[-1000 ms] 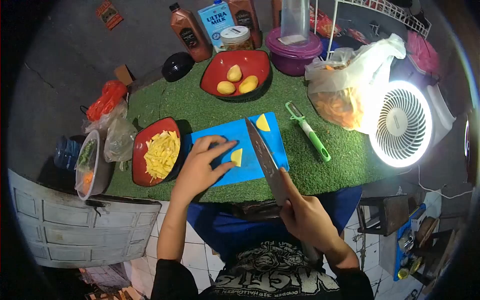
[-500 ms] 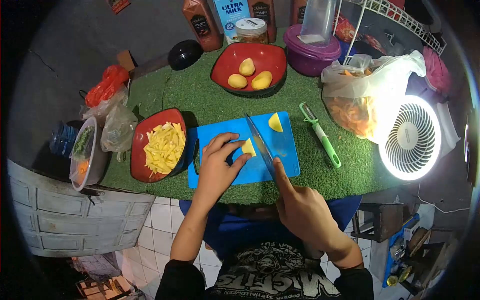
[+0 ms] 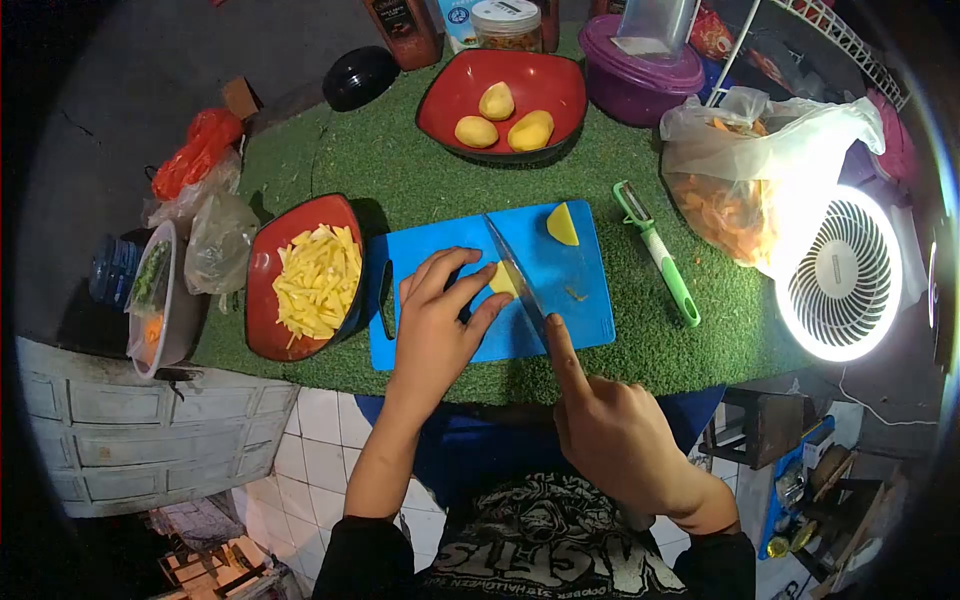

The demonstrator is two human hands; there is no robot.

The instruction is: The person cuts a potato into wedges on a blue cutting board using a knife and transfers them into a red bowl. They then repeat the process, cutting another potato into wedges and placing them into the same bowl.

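Observation:
On the blue cutting board (image 3: pixel 440 232), my left hand (image 3: pixel 440 325) is closed with its fingertips on a piece of peeled potato (image 3: pixel 503 279). My right hand (image 3: pixel 618 430) grips a kitchen knife (image 3: pixel 515 272), index finger stretched along its spine. The blade lies right beside the potato piece, tip toward the board's far edge; its handle is hidden in my palm. Another potato chunk (image 3: pixel 563 225) rests at the board's far right. Left of the board, a red bowl (image 3: pixel 262 300) holds many cut potato sticks (image 3: pixel 318 285).
Behind the board stands a red bowl (image 3: pixel 435 95) with three peeled potatoes. A green-handled peeler (image 3: pixel 670 275) lies to the right. Farther right are a plastic bag of peelings (image 3: pixel 715 205) and a lit fan (image 3: pixel 838 272). A white tub (image 3: pixel 180 320) sits far left.
The camera view has shifted slightly, so the back of the table sits higher. My hands stay at the board, with the blade now closer against the potato piece.

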